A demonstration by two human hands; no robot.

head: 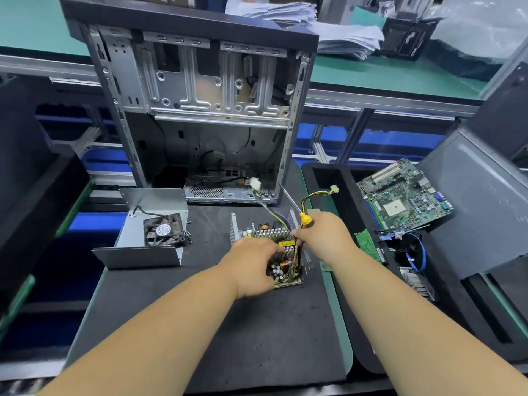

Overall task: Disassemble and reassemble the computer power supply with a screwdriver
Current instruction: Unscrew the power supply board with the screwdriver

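The power supply's bare circuit board (285, 270), with heatsink fins and a copper coil, lies on the black mat (200, 324). My left hand (251, 267) grips its left side, fingers curled over the top. My right hand (323, 235) holds a yellow-handled screwdriver (304, 219) at the board's far right corner; its metal shaft points away toward the case. Yellow and black cables (311, 197) with white plugs rise from the board. The power supply's metal cover with the fan (160, 231) sits to the left, with small screws (188, 236) beside it.
An open computer case (200, 110) stands upright behind the mat. A green motherboard (405, 195) leans on black foam trays at the right, above a blue cable (420, 252) and smaller boards. Dark foam bins line the left side.
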